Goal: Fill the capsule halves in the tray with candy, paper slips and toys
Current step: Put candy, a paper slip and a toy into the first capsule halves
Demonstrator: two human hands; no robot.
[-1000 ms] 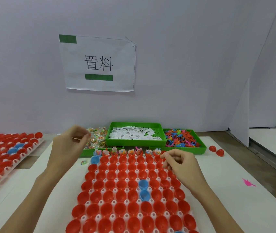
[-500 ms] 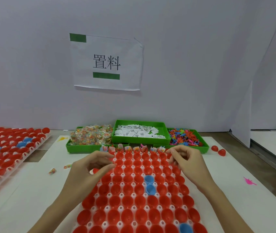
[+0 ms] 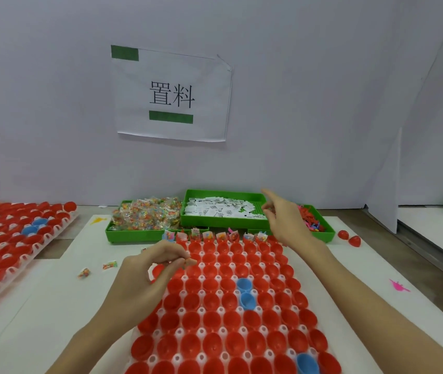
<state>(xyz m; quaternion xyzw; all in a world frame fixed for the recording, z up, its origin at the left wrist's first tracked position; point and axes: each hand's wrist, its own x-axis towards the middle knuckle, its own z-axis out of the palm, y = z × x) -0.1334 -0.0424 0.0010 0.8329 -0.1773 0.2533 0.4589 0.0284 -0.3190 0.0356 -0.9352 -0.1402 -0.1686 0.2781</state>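
A white tray (image 3: pixel 201 330) in front of me holds rows of red capsule halves (image 3: pixel 223 292) and a few blue ones (image 3: pixel 244 284). Each half in its back row has a candy packet (image 3: pixel 209 234) in it. Behind it stand three green bins: candy (image 3: pixel 147 214), paper slips (image 3: pixel 223 209) and toys (image 3: pixel 320 233). My left hand (image 3: pixel 155 271) hovers over the tray's near-left rows, with thumb and fingertips pinched on a small candy packet that barely shows. My right hand (image 3: pixel 285 220) is raised over the joint between the slip bin and the toy bin, fingers loose and forefinger extended.
A second tray of red and blue halves (image 3: pixel 7 238) lies at the left. Two loose candy packets (image 3: pixel 84 272) rest on the white mat, and two red halves (image 3: pixel 348 237) lie right of the toy bin. A pink toy (image 3: pixel 398 286) lies at the right. White walls close the back and right.
My left hand came from the candy bin down over the tray's left rows. My right hand left the tray's back row and rose toward the slip and toy bins.
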